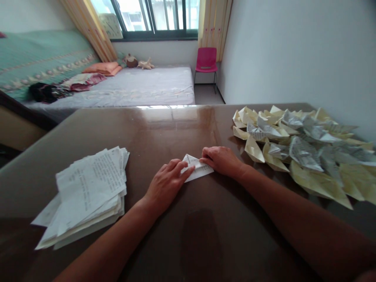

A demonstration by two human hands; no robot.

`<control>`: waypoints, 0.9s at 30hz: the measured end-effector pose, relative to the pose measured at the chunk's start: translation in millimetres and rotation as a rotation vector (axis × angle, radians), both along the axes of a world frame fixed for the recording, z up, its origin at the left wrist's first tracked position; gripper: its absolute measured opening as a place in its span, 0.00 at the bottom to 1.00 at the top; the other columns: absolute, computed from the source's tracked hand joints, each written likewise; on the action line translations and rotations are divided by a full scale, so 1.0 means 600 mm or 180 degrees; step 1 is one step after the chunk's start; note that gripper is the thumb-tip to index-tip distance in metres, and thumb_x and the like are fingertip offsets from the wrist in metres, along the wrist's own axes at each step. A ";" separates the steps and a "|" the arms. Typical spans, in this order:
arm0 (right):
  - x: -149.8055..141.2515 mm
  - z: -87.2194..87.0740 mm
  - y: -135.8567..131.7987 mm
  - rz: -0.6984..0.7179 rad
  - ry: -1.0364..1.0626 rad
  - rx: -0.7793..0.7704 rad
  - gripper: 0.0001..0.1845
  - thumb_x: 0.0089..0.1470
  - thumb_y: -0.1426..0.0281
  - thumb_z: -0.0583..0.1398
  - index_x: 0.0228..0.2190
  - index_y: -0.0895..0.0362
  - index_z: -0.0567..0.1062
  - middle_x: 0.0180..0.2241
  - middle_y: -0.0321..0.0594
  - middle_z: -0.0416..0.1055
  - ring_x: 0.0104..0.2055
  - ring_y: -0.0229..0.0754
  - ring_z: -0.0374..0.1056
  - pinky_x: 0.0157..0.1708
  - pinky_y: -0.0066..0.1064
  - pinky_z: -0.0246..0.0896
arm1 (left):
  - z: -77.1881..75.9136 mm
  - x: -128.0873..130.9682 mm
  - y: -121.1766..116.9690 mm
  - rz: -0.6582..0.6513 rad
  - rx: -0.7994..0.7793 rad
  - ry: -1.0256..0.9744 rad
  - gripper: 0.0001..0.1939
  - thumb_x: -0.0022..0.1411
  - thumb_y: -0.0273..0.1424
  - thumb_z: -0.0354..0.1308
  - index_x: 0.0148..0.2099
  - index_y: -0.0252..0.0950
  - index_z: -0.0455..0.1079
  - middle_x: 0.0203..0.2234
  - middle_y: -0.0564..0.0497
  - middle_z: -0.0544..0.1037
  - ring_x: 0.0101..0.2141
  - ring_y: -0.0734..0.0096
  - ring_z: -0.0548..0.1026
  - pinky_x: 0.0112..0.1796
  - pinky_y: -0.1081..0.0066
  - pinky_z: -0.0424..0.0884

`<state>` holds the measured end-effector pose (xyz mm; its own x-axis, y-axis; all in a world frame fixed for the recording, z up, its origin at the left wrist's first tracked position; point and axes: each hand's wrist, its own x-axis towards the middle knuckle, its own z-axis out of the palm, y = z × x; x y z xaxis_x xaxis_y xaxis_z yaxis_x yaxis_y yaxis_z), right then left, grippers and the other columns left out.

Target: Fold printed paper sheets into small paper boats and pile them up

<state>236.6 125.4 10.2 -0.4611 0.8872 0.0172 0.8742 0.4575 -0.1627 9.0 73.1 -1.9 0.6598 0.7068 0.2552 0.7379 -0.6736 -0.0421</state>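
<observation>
A small sheet of printed white paper [196,167], folded to a peak at the top, lies on the brown table in front of me. My left hand [168,179] holds its left side, with thumb and fingers pressed onto the paper. At the right side, my right hand [221,159] grips the paper's edge between thumb and curled fingers. The undersides of the fingers are hidden. Left of my hands is a loose stack of printed sheets [91,188]. To the right, a heap of folded paper boats [305,152], cream and printed white, covers that side of the table.
The glossy brown table [158,133] reaches to a far edge facing a bed [164,84]. A pink chair [206,60] stands in the far corner by the window. A white wall [293,55] runs along the right.
</observation>
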 end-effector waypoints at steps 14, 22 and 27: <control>-0.020 0.047 -0.043 0.0246 -0.0305 0.0177 0.13 0.62 0.69 0.51 0.43 0.53 0.74 0.39 0.43 0.75 0.39 0.44 0.72 0.31 0.29 0.59 | 0.013 0.008 -0.006 0.0110 -0.0335 0.0541 0.25 0.67 0.30 0.49 0.64 0.53 0.53 0.52 0.53 0.69 0.50 0.62 0.65 0.41 0.64 0.66; -0.055 0.042 -0.110 0.0618 -0.1068 -0.0442 0.27 0.58 0.80 0.48 0.59 0.72 0.58 0.34 0.57 0.77 0.33 0.48 0.75 0.27 0.32 0.65 | 0.016 0.011 -0.010 0.0125 -0.0236 0.0548 0.24 0.67 0.30 0.49 0.63 0.50 0.55 0.51 0.52 0.69 0.50 0.63 0.65 0.41 0.65 0.66; -0.042 0.046 -0.096 0.0330 -0.1210 -0.0560 0.27 0.57 0.79 0.49 0.58 0.72 0.60 0.34 0.60 0.77 0.35 0.47 0.75 0.31 0.31 0.67 | 0.018 0.011 -0.019 0.0210 -0.0152 0.0657 0.21 0.67 0.29 0.49 0.61 0.43 0.60 0.51 0.50 0.70 0.50 0.62 0.65 0.41 0.63 0.66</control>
<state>211.3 67.6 37.9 -0.4922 0.8101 -0.3185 0.8379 0.5401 0.0787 15.8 61.6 8.6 0.6466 0.7581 0.0845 0.7593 -0.6291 -0.1661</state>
